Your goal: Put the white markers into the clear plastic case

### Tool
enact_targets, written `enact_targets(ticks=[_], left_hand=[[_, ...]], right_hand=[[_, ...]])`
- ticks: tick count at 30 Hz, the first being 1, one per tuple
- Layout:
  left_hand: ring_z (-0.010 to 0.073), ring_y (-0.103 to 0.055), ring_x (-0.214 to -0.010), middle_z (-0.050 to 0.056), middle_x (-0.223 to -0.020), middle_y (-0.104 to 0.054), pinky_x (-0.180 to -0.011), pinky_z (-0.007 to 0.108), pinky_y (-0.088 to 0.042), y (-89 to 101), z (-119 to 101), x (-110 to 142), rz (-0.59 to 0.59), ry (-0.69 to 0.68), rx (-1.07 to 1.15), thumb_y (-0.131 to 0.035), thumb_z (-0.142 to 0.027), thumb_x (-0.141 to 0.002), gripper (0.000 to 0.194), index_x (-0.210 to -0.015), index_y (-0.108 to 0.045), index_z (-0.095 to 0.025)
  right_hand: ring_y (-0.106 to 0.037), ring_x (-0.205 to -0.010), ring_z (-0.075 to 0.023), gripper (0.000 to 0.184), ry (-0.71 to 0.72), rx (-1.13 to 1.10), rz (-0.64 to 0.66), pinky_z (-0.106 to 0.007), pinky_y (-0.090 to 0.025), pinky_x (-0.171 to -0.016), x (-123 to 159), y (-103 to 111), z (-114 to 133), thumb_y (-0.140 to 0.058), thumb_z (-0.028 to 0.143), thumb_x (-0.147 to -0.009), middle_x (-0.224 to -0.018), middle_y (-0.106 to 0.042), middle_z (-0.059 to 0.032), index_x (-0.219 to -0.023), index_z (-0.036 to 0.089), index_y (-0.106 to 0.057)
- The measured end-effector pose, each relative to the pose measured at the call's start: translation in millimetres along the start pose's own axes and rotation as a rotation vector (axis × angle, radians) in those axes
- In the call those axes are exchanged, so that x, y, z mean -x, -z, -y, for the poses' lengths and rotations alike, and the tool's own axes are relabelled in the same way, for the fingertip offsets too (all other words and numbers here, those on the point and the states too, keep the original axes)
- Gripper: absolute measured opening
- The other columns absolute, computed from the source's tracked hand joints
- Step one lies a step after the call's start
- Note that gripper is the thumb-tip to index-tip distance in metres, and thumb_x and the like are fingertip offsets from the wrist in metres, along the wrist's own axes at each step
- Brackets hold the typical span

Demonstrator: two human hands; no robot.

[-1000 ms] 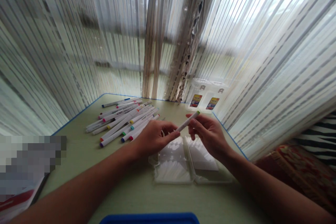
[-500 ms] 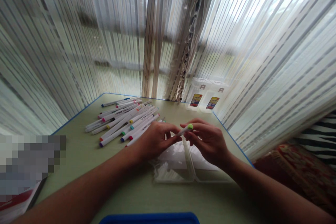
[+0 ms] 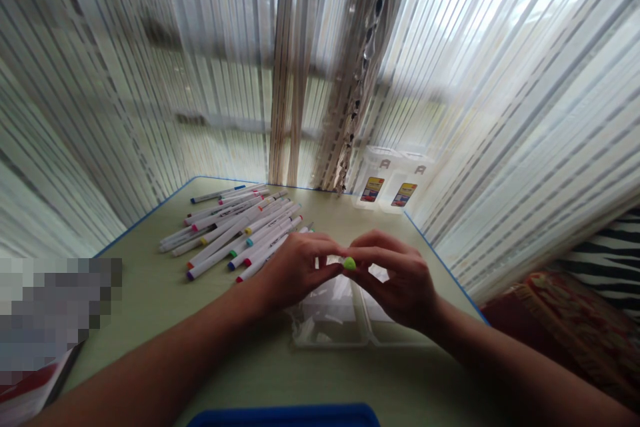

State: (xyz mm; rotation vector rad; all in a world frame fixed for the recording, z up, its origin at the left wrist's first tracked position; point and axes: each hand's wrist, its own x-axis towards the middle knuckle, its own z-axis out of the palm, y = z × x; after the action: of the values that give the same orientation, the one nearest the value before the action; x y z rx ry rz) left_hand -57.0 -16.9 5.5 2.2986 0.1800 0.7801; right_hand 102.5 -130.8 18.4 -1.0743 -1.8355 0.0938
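Note:
Both hands meet above a clear plastic marker case (image 3: 330, 320) that lies open on the pale green table (image 3: 150, 307). My left hand (image 3: 295, 267) and my right hand (image 3: 400, 280) pinch a white marker with a light-green cap (image 3: 349, 263) between their fingertips. The marker points end-on at the camera, so only its cap shows. A pile of several white markers with coloured caps (image 3: 235, 230) lies just left of my left hand.
Two clear packages with coloured labels (image 3: 390, 183) lean against the striped sheer curtain at the back right. A blue object (image 3: 285, 415) sits at the table's near edge. Red and white paper (image 3: 25, 390) lies at the lower left. Patterned fabric (image 3: 575, 327) is on the right.
The green-capped marker has swung from pointing up and right to pointing end-on at the camera, and it has come lower. Both hands have drawn closer together over the case.

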Motion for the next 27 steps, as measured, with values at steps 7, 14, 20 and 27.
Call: enact_targets(ticks=[7, 14, 20, 27], left_hand=[[0.0110, -0.058, -0.065, 0.005, -0.084, -0.070, -0.063, 0.022, -0.044, 0.2, 0.5, 0.0, 0.017, 0.000, -0.001, -0.062, -0.022, -0.084, 0.018, -0.096, -0.074, -0.014], [0.0106, -0.057, -0.064, 0.004, -0.084, -0.070, -0.063, 0.022, -0.043, 0.2, 0.0, -0.2, 0.014, 0.007, 0.006, -0.062, -0.022, -0.084, 0.017, -0.095, -0.074, -0.016], [0.0117, -0.058, -0.072, 0.004, -0.086, -0.069, -0.068, 0.023, -0.044, -0.8, -0.5, -0.1, -0.041, 0.019, -0.013, -0.062, -0.028, -0.086, 0.019, -0.097, -0.073, -0.017], [0.0118, -0.055, -0.066, 0.002, -0.072, -0.066, -0.062, 0.024, -0.042, 5.0, 6.5, -3.4, -0.121, 0.196, 0.157, -0.066, -0.041, -0.080, 0.029, -0.089, -0.073, -0.014]], right_hand=[[-0.059, -0.070, -0.0113, 0.032, 0.030, 0.010, 0.007, -0.024, -0.050, -0.061, 0.1, -0.9, -0.6, -0.067, 0.007, -0.081, -0.089, -0.062, -0.0047, -0.109, 0.022, -0.070], [-0.059, -0.068, -0.0106, 0.030, 0.037, 0.012, -0.001, -0.023, -0.050, -0.060, 0.0, 0.2, 1.4, -0.068, 0.006, -0.079, -0.089, -0.062, -0.0047, -0.106, 0.020, -0.069], [-0.062, -0.073, -0.0143, 0.021, -0.062, 0.026, -0.142, -0.026, -0.052, -0.061, 1.8, 0.9, -1.4, -0.072, 0.005, -0.074, -0.087, -0.062, -0.0044, -0.092, 0.017, -0.067], [-0.060, -0.062, -0.0135, 0.012, -0.258, -0.053, -0.415, -0.027, -0.051, -0.055, 2.3, 1.2, -1.9, -0.071, 0.016, -0.079, -0.076, -0.063, -0.0020, -0.089, 0.018, -0.064]])
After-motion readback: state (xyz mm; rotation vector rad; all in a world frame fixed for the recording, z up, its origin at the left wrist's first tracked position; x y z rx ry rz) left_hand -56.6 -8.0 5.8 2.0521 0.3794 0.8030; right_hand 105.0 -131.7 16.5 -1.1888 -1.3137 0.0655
